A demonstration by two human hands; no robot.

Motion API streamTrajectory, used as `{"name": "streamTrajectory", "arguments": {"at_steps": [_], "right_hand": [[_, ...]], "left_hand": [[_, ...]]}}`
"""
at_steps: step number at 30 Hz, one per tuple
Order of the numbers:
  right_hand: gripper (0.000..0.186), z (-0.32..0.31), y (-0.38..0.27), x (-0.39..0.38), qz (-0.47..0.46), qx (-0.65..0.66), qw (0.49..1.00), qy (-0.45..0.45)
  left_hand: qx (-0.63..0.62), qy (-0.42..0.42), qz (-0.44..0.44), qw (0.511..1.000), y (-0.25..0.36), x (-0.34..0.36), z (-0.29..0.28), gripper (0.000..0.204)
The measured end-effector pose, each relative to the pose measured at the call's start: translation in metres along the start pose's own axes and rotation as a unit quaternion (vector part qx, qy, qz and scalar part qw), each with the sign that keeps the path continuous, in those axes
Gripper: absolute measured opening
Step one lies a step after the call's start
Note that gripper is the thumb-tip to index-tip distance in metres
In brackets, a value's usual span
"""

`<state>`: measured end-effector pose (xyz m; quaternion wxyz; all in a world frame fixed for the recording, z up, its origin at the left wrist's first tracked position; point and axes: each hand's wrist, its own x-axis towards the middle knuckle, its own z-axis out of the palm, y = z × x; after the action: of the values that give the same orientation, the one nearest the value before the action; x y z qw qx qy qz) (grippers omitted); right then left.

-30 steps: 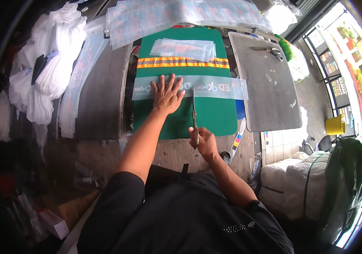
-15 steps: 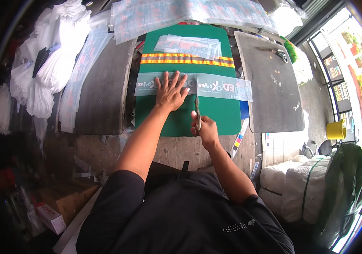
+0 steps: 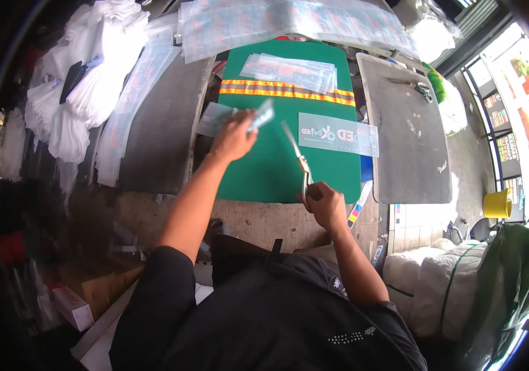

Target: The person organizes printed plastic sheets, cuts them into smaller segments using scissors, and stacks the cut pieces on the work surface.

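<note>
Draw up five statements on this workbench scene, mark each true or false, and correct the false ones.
1. The right hand holds metal scissors. True.
2. The left hand is empty. False: it grips a translucent plastic sheet.
3. An orange-edged striped band lies across the green mat. True.
4. The yellow bucket stands left of the mat. False: it stands to the right.
5. A second pair of scissors lies on the dark right-hand panel. True.
</note>
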<state>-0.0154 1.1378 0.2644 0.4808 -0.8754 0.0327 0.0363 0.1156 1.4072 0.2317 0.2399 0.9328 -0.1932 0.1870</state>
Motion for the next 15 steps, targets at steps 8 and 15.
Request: {"name": "streamTrajectory", "arguments": {"at_steps": [8,15], "right_hand": [[0.034,-0.03,0.024,0.04,-0.169,-0.063,0.984,-0.014],[0.056,-0.085,0.051,0.125,0.058,0.14,0.968,0.201]], "left_hand": [[-0.123,0.109,-0.139,0.977,0.082,0.054,0.023,0.031],[-0.077,-0.204,-0.014,0.976,0.201,0.063,0.091,0.077]]}}
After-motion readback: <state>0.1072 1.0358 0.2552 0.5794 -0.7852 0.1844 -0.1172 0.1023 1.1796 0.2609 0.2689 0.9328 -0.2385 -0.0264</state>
